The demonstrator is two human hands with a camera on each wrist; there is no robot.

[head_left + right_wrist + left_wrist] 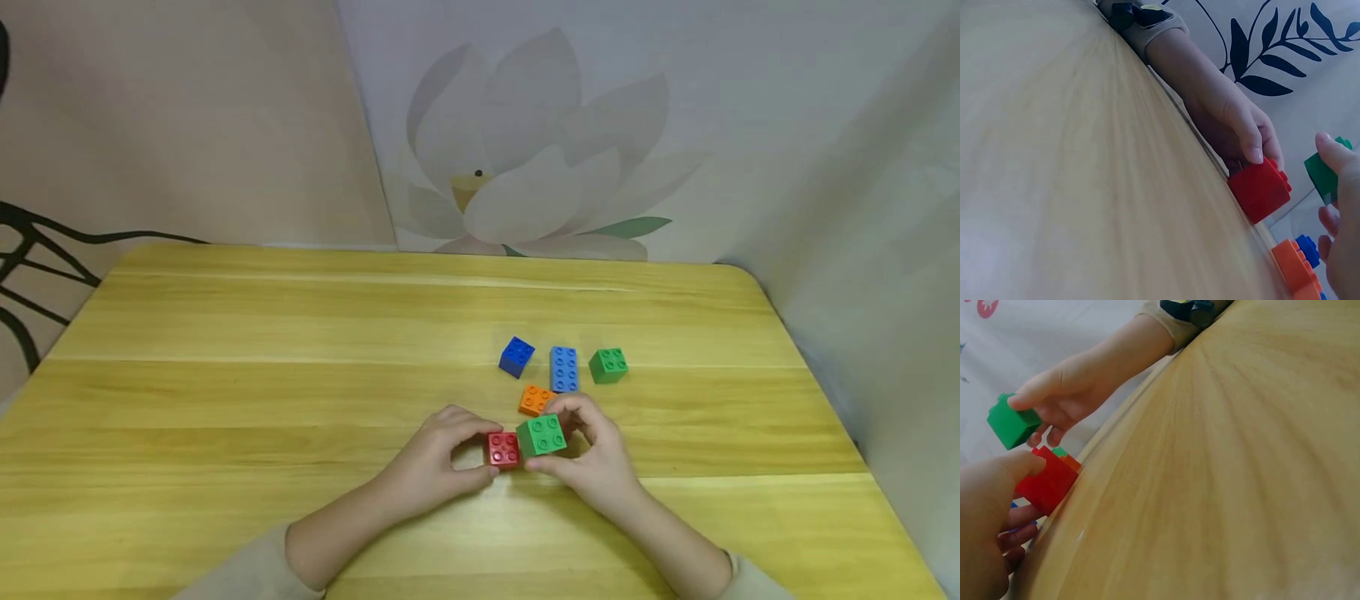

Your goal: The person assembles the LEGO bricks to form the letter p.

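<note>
Between thumb and fingers, my left hand (431,458) holds a red toy building brick (503,450) that stands on the table. My right hand (602,454) pinches a green building brick (542,436) raised above the tabletop, just right of the red one in the head view. Seen from the left wrist, the green brick (1013,422) is higher than the red brick (1049,481) and apart from it. The right wrist view also shows a gap between the red brick (1261,190) and the green brick (1324,174). An orange brick (536,400) lies just beyond the right fingers.
Farther back on the wooden table (262,375) are a dark blue brick (517,357), a longer light blue brick (564,369) and a second green brick (608,365). A wall with a flower picture (536,142) stands behind the table. A black metal chair (30,250) is at the left.
</note>
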